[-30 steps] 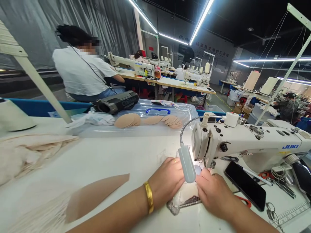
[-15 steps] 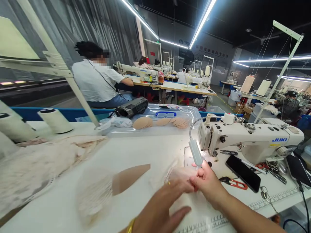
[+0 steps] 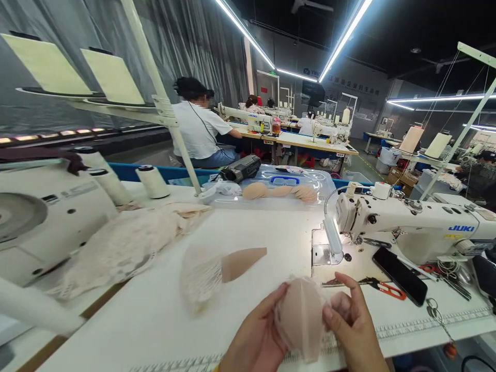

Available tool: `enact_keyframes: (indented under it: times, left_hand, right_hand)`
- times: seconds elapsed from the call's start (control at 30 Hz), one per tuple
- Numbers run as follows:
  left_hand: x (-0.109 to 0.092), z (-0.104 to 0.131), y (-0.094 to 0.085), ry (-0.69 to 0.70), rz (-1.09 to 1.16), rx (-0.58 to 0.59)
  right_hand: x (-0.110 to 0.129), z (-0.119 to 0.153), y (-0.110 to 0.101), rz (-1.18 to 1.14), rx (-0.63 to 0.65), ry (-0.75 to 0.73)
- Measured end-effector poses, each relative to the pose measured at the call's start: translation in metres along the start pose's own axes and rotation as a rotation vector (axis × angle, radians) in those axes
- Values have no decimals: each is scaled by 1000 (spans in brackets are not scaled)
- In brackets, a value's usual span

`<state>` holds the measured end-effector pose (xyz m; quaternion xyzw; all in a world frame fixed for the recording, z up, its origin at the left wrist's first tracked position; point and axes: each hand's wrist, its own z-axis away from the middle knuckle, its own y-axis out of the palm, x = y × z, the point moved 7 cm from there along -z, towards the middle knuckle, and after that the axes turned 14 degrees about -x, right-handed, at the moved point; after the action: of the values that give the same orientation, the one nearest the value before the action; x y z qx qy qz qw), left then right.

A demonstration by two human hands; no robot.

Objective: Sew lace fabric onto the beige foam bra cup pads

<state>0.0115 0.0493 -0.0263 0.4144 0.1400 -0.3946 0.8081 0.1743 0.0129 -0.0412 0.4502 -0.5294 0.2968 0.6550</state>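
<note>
A beige cup-shaped fabric piece (image 3: pixel 301 316) with a pale strip down its middle is held up near the table's front edge. My left hand (image 3: pixel 259 330) grips it from the left, thumb at its upper edge. On its right edge, my right hand (image 3: pixel 351 323) pinches the sheer border with curled fingers, the index finger raised. A sheer lace piece (image 3: pixel 201 279) with a tan panel (image 3: pixel 242 263) lies flat on the white table to the left. Behind my right hand stands the white sewing machine (image 3: pixel 418 219), its small lamp (image 3: pixel 332 237) lit over the needle plate.
Orange-handled snips (image 3: pixel 391 291), a black phone (image 3: pixel 401 276) and a key ring (image 3: pixel 434 310) lie at the right. Lace fabric (image 3: pixel 127 243) is heaped at the left. Round beige pads (image 3: pixel 256 190) rest on a plastic box behind. A person (image 3: pixel 199 124) sits beyond.
The fabric piece has come away from the lamp toward the table's front edge, its cup face now showing. Both hands have moved back and apart around it. The view has turned left.
</note>
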Motion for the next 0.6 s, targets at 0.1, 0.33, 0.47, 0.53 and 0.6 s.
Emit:
enact_keyframes:
  times: [0.1,0.33,0.47,0.53,0.6]
  left_hand:
    - [2,4,6,38,49,21]
    - [4,7,11,136,18,90]
    - [10,2,7,58,53,15]
    - [12,2,12,6,77,26]
    - [13,2,18,-27,86,52]
  right_hand:
    - [4,-6,-3,-41,-41,-7]
    - [-5,-1,14,-221,15,117]
    - [-6,-1,11,-212,-17,150]
    - [-6,-2,8,-177,-23,130]
    - [-8,-2,6,-147,-11,104]
